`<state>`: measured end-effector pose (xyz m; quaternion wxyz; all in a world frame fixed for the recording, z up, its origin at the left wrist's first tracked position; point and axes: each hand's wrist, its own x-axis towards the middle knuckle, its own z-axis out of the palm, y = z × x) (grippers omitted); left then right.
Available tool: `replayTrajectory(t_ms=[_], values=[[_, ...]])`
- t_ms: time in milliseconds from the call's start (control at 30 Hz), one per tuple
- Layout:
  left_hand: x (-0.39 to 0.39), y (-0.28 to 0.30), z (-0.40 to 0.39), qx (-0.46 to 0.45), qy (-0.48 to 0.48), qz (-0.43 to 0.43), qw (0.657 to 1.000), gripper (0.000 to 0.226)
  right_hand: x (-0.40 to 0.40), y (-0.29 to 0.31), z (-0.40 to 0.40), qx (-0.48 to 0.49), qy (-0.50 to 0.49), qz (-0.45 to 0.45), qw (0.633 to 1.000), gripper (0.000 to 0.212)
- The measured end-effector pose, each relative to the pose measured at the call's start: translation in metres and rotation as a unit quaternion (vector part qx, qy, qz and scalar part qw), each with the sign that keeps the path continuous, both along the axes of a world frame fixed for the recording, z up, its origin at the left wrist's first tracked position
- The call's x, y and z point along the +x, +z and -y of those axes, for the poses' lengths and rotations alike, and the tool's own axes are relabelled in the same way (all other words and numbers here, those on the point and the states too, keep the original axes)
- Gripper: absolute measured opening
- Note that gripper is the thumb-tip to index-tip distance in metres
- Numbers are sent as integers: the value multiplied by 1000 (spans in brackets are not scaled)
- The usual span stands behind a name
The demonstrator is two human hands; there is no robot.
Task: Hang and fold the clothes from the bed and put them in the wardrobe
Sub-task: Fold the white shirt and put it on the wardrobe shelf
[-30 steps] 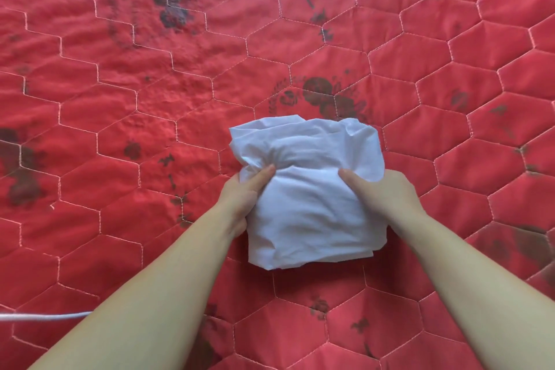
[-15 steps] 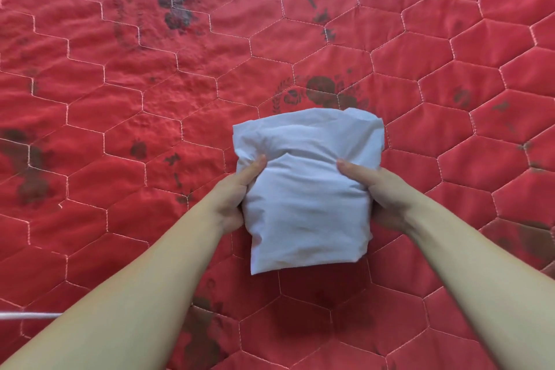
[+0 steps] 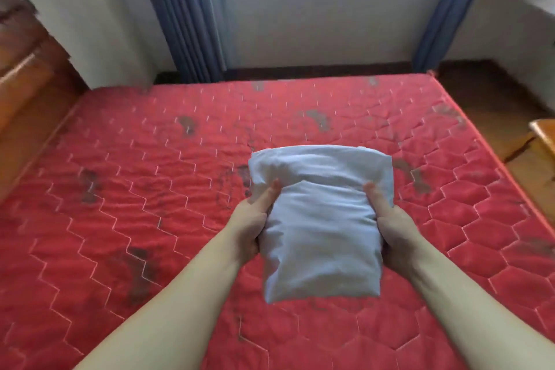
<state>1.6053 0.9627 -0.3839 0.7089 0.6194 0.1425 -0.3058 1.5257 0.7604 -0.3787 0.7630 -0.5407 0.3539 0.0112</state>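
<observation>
Now I have the folded white garment [image 3: 321, 225] held up off the red quilted mattress [image 3: 120, 219], one hand on each side. My left hand [image 3: 253, 222] grips its left edge, thumb laid on top and pointing away from me, the fingers tucked underneath where I can't see them. My right hand [image 3: 390, 225] clamps the right edge the same way, thumb on top. The bundle sits between my hands, its far end rounded and thick, its near end hanging free toward me.

Against the frame half a second back, the view has swung up a good deal: then I saw nothing but mattress under the bundle, and now the whole far edge of the bed shows, with a pale wall [image 3: 315, 3] behind it, blue curtains [image 3: 186, 15] hanging at the left and right, and a dark wooden piece [image 3: 27, 75] at the left, probably a headboard, though it is blurred. A strip of wooden floor [image 3: 492, 99] shows at the right. My grip on the garment looks unchanged, and the fold has kept its shape.
</observation>
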Motion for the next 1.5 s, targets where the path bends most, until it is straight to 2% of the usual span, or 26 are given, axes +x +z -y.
replayTrajectory(t_ms=[67, 200, 233, 300, 433, 667, 733, 800, 933, 1033, 1167, 1333, 1500], values=[[10, 66, -11, -19, 16, 32, 999, 57, 15, 64, -8, -8, 9, 36, 999, 54], [1, 187, -33, -50, 38, 88, 994, 74, 23, 179, -29, 20, 38, 88, 995, 51], [-7, 211, -38, -58, 41, 101, 992, 69, 21, 204, -34, 31, 50, 101, 993, 51], [-30, 252, -46, -83, 49, 110, 989, 59, 11, 244, -40, 48, 78, 129, 987, 50], [-91, 304, -49, -75, 83, 134, 985, 68, -34, 297, -37, 51, 130, 165, 976, 51], [-196, 352, -45, -25, 145, 128, 981, 72, -118, 351, -23, -3, 135, 222, 966, 43], [-219, 370, -55, -16, 180, 135, 974, 65, -131, 368, -35, -5, 147, 233, 961, 44], [-244, 388, -74, 2, 224, 153, 963, 58, -142, 384, -58, -3, 173, 244, 954, 43], [-291, 409, -140, -5, 287, 185, 940, 82, -168, 409, -131, 13, 253, 252, 934, 40], [-335, 411, -203, -14, 324, 202, 924, 78, -187, 415, -201, 28, 328, 240, 913, 43], [-401, 403, -294, -9, 415, 216, 884, 85, -214, 412, -307, 44, 409, 228, 882, 48], [-485, 401, -371, 22, 518, 204, 830, 52, -251, 391, -424, 82, 534, 203, 817, 67], [-548, 404, -415, 65, 607, 195, 767, 70, -278, 386, -505, 100, 618, 190, 756, 72]])
